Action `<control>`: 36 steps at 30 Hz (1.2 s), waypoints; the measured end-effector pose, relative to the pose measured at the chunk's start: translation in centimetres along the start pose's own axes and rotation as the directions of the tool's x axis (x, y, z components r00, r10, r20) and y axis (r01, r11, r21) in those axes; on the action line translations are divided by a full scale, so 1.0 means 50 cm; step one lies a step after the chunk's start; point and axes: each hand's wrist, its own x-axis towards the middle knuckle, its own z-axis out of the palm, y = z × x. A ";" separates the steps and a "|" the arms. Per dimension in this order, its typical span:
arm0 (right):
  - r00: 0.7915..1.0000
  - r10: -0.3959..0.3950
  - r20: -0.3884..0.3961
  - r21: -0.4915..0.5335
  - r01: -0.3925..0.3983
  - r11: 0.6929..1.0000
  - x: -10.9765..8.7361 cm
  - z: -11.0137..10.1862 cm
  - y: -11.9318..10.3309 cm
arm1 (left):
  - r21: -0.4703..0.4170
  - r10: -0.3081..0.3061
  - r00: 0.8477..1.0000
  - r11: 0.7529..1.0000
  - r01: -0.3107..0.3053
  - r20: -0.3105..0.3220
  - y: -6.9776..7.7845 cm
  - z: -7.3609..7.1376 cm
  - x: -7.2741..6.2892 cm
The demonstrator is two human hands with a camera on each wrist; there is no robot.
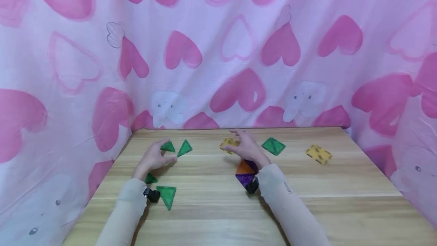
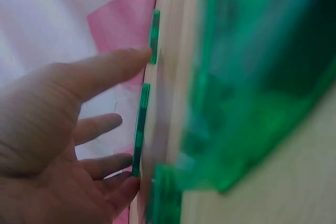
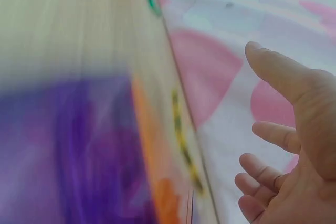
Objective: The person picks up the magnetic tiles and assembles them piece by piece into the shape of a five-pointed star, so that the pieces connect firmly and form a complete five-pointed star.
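My left hand (image 1: 155,158) hovers at the left of the wooden table with spread fingers, holding nothing. Its fingers are close by a green triangular tile (image 1: 168,146), partly covered by the hand; another green triangle tile (image 1: 185,147) lies just right of it. My right hand (image 1: 248,150) reaches over a yellow patterned tile (image 1: 227,142), thumb and fingers apart and nothing between them. Under that wrist lie an orange tile (image 1: 244,167) and purple tiles (image 1: 244,179), partly hidden. In the right wrist view the yellow tile (image 3: 181,140) lies left of the spread fingers.
Beneath the left wrist lie a small green tile (image 1: 150,178) and a larger green triangle (image 1: 167,196). To the right are a green square tile (image 1: 274,146) and a yellow tile (image 1: 319,154). A pink heart-patterned cloth (image 1: 191,82) hangs behind the table (image 1: 211,208).
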 end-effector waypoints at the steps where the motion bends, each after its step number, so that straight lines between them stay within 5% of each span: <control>1: 1.000 -0.009 0.007 0.008 0.009 1.000 0.002 0.008 -0.015 | 0.005 -0.006 1.000 1.000 0.006 0.003 0.000 -0.001 -0.001; 8: 0.996 -0.060 0.066 0.087 0.054 0.995 0.002 0.071 -0.092 | 0.017 -0.014 1.000 1.000 0.014 0.003 0.008 0.000 0.000; 20: 0.974 -0.116 0.196 0.196 0.077 0.978 0.025 0.189 -0.137 | 0.045 -0.048 0.999 0.998 0.047 0.012 0.013 0.008 0.001; 30: 0.942 -0.246 0.230 0.048 0.241 0.969 0.039 0.229 -0.123 | 0.056 -0.048 0.999 0.997 0.047 0.017 0.007 0.002 -0.002; 36: 0.937 -0.251 0.244 -0.039 0.268 0.963 0.040 0.231 -0.122 | 0.044 -0.053 0.998 0.998 0.053 0.015 0.007 -0.002 -0.002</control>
